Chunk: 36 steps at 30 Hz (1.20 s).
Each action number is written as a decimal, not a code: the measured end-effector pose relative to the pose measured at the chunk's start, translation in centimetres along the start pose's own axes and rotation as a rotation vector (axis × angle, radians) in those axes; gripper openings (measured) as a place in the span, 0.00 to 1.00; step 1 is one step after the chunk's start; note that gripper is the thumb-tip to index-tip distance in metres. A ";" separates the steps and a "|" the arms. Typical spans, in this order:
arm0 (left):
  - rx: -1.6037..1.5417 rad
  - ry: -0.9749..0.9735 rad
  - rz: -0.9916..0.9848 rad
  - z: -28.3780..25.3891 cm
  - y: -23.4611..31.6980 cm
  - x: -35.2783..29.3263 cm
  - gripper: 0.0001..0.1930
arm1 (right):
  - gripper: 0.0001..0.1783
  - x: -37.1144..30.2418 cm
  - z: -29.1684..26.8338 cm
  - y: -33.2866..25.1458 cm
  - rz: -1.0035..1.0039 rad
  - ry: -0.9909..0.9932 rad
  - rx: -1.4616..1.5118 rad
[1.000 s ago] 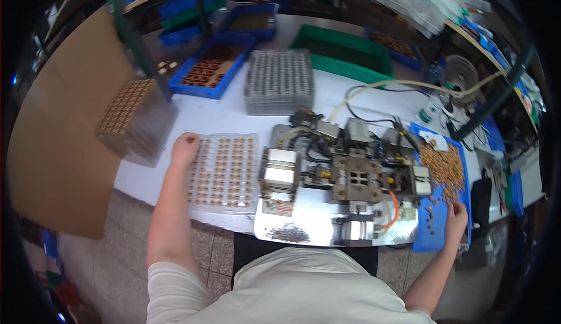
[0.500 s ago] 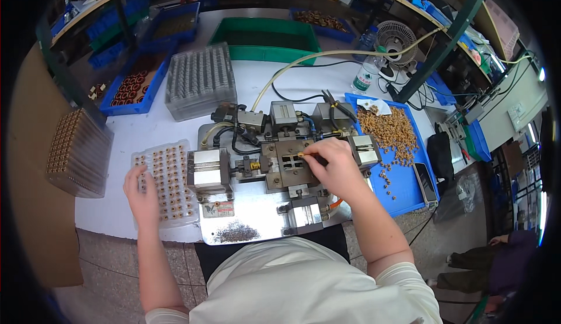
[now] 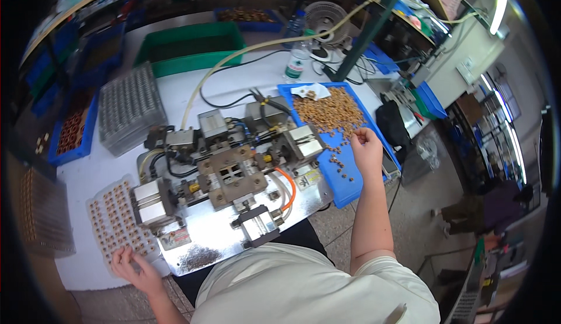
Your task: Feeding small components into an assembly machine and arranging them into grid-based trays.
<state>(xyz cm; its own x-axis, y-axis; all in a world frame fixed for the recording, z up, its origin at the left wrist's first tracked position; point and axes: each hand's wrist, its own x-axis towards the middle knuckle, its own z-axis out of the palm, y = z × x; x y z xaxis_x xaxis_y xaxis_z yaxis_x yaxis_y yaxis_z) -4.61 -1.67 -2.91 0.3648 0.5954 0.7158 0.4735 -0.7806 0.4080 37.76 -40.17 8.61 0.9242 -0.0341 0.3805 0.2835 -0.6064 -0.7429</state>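
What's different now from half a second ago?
The right hand has left the middle of the machine and moved right, to the small parts in the blue tray; whether it holds one is unclear. The left hand has slid toward the person, to the clear tray's near end. The view has swung right; machine and trays otherwise look unchanged.

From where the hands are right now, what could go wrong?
Two risks, in my judgement. The left hand is at the near edge of the clear tray filled with small parts; a bump there might shift the tray or unseat some parts. The right hand is at the edge of the pile of brown parts, close to a few loose parts on the blue tray; a careless sweep could scatter them.
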 end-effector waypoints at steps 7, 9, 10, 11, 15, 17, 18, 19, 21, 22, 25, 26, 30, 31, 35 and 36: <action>0.081 -0.010 -0.029 0.1 -0.3 -0.3 0.10 | 0.09 -0.2 -1.6 5.8 0.161 -0.044 -0.139; 0.084 -0.006 -0.029 0.0 -0.3 -0.3 0.10 | 0.10 0.0 -1.6 6.0 0.145 -0.050 -0.154; 0.086 -0.002 -0.032 0.0 -0.2 -0.4 0.10 | 0.10 0.2 -1.6 6.1 0.125 -0.058 -0.172; 0.088 0.003 -0.036 0.0 -0.2 -0.5 0.09 | 0.10 0.3 -1.5 6.1 0.104 -0.066 -0.189; 0.080 0.003 -0.041 -0.1 -0.4 -0.5 0.09 | 0.10 0.4 -1.0 5.9 0.090 -0.067 -0.183; 0.066 -0.004 -0.041 -0.2 -0.5 -0.6 0.09 | 0.10 0.4 -0.9 5.7 0.099 -0.055 -0.163; 0.066 -0.004 -0.042 -0.2 -0.5 -0.6 0.09 | 0.10 0.4 -0.9 5.6 0.098 -0.055 -0.163; 0.066 -0.002 -0.041 -0.2 -0.5 -0.6 0.09 | 0.10 0.3 -0.9 5.5 0.119 -0.069 -0.166; 0.065 0.001 -0.040 -0.1 -0.6 -0.6 0.09 | 0.10 0.2 -1.0 5.1 0.162 -0.098 -0.174; 0.065 0.002 -0.039 -0.1 -0.6 -0.6 0.09 | 0.09 0.1 -1.0 5.0 0.185 -0.112 -0.179; 0.059 0.006 -0.031 -0.1 -0.5 -0.5 0.09 | 0.09 0.1 -1.2 4.3 0.193 -0.101 -0.175; 0.058 0.008 -0.028 -0.1 -0.5 -0.5 0.09 | 0.09 0.1 -1.1 4.0 0.197 -0.096 -0.172; 0.051 0.009 -0.029 -0.3 -0.1 -0.5 0.09 | 0.09 -0.5 -0.4 -0.7 0.049 -0.080 -0.047; 0.048 0.008 -0.029 -0.4 0.0 -0.4 0.09 | 0.09 -0.9 0.0 -2.7 -0.023 -0.072 0.017; 0.030 0.026 -0.042 -0.4 0.2 -0.3 0.10 | 0.08 -4.0 3.0 -10.2 -0.201 -0.263 0.113; 0.011 0.033 -0.041 -0.2 0.3 -0.3 0.10 | 0.08 -5.0 4.4 -10.7 -0.365 -0.318 0.132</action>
<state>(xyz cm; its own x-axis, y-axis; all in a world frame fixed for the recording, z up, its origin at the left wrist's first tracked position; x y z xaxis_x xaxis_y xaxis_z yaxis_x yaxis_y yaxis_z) -4.78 -2.08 -2.87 0.3186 0.6199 0.7171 0.4966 -0.7535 0.4308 31.22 -29.98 12.25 0.7849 0.4184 0.4571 0.6142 -0.4269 -0.6637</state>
